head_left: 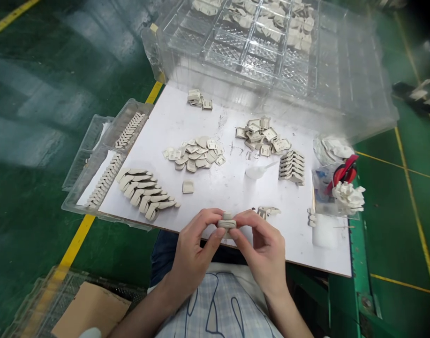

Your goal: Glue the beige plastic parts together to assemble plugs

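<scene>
Between both hands, over the near edge of the white board, is a small beige plastic part (227,224) that looks layered. My left hand (197,241) pinches its left side with thumb and fingers. From the right, my right hand (262,244) grips the same part in a like pinch. Ahead of my left hand lies a single squarish beige piece (188,187). Some small beige pieces (268,211) rest just beyond my right hand. Farther off is a heap of flat beige pieces (197,154), with a heap of box-like beige parts (264,136) to its right.
Bent beige parts (146,192) stand in a row on the left, with a shorter row (292,166) on the right. Clear trays (70,197) overhang the left edge. A large compartmented clear tray (271,84) spans the back. Red-handled pliers (343,173) sit at right.
</scene>
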{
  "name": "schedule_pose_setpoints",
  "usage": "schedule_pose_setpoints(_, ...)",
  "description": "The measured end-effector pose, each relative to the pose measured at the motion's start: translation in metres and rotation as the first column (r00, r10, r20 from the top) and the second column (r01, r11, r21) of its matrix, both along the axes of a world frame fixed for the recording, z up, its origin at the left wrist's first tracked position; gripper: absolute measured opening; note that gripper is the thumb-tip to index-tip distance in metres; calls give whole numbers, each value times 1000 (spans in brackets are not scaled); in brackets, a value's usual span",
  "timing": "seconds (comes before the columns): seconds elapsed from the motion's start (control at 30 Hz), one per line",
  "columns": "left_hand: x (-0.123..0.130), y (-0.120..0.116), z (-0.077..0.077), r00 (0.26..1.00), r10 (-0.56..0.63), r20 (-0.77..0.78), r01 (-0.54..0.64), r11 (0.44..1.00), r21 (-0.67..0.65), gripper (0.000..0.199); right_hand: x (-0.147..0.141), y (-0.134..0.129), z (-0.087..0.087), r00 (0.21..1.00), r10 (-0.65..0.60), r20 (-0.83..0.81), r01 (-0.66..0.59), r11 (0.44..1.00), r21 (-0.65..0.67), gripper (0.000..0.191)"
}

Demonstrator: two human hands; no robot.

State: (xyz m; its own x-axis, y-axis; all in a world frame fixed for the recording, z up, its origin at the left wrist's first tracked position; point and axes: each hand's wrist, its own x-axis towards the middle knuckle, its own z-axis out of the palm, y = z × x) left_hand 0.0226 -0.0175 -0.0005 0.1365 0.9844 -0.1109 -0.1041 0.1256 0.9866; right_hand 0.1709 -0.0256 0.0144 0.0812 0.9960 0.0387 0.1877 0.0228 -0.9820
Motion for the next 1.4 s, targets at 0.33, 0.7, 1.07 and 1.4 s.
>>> schedule_pose_setpoints(0.33,1,4,-1,974,-12,-226,74,961,267,14,5,-1,-8,986,48,-157,-71,987,-146,5)
schedule_pose_setpoints(0.7,0,4,1,963,-96,-250,150,967,208,22,2,-6,-9,931,22,-366,-103,973,-205,13)
schedule_pose_setpoints(1.07,3,-1,-2,988,-49,-147,77,978,194,17,-3,-10,-7,977,36,-212,-60,992,-110,9)
schedule_pose_setpoints(1.4,2,4,-1,995,-100,17,99,994,45,20,-5,-5,-9,960,24,-280,-61,990,-126,13)
